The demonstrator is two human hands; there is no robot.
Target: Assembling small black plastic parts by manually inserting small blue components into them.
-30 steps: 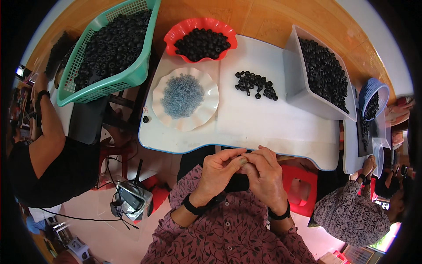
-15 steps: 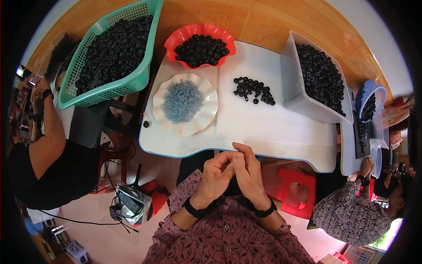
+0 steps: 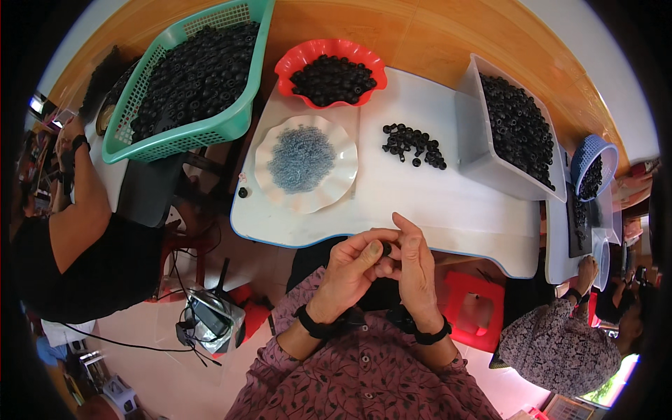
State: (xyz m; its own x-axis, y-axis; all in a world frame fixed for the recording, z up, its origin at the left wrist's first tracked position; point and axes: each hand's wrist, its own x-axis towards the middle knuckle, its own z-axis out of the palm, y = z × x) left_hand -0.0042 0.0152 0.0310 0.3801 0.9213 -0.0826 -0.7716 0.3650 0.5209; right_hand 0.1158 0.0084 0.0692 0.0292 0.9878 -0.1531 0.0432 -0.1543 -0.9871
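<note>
My hands meet in front of the table's near edge. My left hand is closed, pinching a small black round piece between thumb and fingers. Right beside it, my right hand has one finger stretched out and the others bent in toward the piece; what they grip, if anything, is hidden. A white scalloped plate of tiny blue-grey translucent rings sits beyond my left hand. On the table farther right lies a loose group of black round pieces, some with holes.
Black pieces fill a red scalloped bowl, a green basket at left and a whitish bin at right. One black piece lies near the table's left edge. A red stool stands below; people sit at both sides.
My hands have shifted slightly right and turned, so the black piece in the left fingers now shows. The whole view has swung a little, moving the table's things rightward in the picture.
</note>
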